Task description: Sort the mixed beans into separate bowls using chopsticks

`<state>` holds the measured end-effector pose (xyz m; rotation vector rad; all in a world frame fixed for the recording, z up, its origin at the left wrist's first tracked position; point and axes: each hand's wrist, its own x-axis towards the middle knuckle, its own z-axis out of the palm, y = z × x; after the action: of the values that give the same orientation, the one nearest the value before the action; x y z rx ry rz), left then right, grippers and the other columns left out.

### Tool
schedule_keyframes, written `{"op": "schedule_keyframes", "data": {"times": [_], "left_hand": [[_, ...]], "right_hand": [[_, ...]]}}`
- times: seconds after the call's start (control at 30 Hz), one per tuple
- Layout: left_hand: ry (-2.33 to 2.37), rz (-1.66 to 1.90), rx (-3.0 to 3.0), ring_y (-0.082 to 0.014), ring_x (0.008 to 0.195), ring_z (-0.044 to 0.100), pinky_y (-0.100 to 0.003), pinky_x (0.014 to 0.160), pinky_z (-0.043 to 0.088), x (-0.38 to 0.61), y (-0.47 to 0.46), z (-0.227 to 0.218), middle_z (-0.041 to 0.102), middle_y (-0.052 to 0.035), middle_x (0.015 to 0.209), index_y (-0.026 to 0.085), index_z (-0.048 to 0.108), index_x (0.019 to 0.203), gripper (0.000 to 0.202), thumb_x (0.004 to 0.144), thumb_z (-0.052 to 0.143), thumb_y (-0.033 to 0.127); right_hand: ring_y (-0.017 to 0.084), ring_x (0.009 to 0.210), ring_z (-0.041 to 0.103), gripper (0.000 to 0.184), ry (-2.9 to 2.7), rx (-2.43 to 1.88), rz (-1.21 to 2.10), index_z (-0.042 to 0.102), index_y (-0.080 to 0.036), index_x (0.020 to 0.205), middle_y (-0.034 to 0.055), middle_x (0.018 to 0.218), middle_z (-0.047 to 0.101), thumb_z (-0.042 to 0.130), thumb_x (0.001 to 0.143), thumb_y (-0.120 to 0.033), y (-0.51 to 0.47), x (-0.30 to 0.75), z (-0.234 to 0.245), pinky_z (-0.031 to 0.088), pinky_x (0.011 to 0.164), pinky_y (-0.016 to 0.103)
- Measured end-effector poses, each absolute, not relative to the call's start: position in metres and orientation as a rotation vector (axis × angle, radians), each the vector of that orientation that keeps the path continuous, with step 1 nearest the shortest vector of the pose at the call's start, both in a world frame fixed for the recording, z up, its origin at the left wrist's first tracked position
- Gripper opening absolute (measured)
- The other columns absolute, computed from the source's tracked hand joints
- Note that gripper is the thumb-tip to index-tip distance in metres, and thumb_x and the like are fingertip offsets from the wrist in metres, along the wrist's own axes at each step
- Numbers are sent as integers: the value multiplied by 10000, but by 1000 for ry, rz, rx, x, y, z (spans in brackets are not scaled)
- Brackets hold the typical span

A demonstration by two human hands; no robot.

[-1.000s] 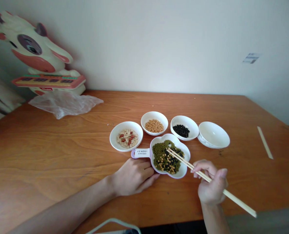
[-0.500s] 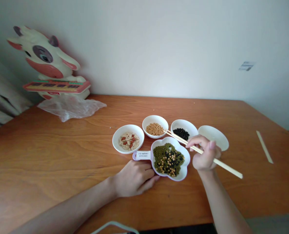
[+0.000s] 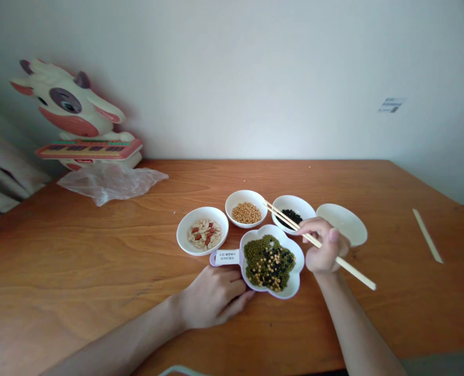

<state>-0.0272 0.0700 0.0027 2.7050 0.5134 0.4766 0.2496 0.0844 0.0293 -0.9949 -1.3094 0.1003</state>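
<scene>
A flower-shaped white dish (image 3: 296, 259) with a lilac handle holds mixed green, black and yellow beans. My left hand (image 3: 212, 295) rests on the table against the dish's near left side, fingers curled by the handle. My right hand (image 3: 324, 247) is closed on a pair of wooden chopsticks (image 3: 290, 222), whose tips reach the gap between the yellow-bean bowl (image 3: 246, 208) and the black-bean bowl (image 3: 294, 211). Whether the tips hold a bean is too small to tell.
A bowl of peanuts and red bits (image 3: 202, 231) stands left of the dish, and an empty white bowl (image 3: 345, 223) to the right. A chopstick wrapper (image 3: 427, 242) lies far right. A cow toy (image 3: 75, 122) and a plastic bag (image 3: 108, 181) sit at the back left.
My right hand lifted the chopsticks out of the mixed dish and carried their tips back toward the yellow-bean and black-bean bowls. My left hand stayed beside the dish.
</scene>
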Motion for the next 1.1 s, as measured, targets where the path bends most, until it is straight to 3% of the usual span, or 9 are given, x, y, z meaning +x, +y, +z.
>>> {"op": "schedule_keyframes", "data": {"times": [0.17, 0.43, 0.63, 1.1], "left_hand": [[517, 469, 2684, -203, 881, 703, -356, 813, 541, -27, 70, 2, 749, -67, 941, 188, 702, 992, 242, 1104, 495, 244], [516, 451, 2693, -180, 792, 673, -324, 731, 507, -27, 70, 7, 733, -57, 900, 181, 688, 945, 295, 1121, 465, 260], [525, 483, 2681, -169, 746, 665, -306, 695, 496, -27, 69, 7, 742, -60, 874, 183, 691, 932, 281, 1109, 482, 245], [518, 501, 2709, -175, 764, 669, -316, 707, 493, -27, 70, 2, 730, -56, 868, 183, 696, 937, 282, 1111, 491, 269]], "right_hand": [[167, 502, 546, 670, -1348, -1029, 140, 731, -215, 673, 59, 641, 695, 334, 1083, -566, 81, 254, 24, 357, 488, 344], [207, 603, 622, 658, -1214, -1024, 203, 722, -218, 679, 50, 571, 616, 317, 1088, -537, 13, 252, 9, 445, 545, 348], [171, 532, 550, 709, -1102, -1176, 420, 714, -206, 676, 64, 668, 664, 288, 1078, -606, -15, 245, -6, 415, 469, 313], [145, 491, 512, 727, -1162, -1246, 454, 704, -204, 679, 49, 661, 675, 275, 1090, -622, -8, 248, -12, 417, 453, 295]]}}
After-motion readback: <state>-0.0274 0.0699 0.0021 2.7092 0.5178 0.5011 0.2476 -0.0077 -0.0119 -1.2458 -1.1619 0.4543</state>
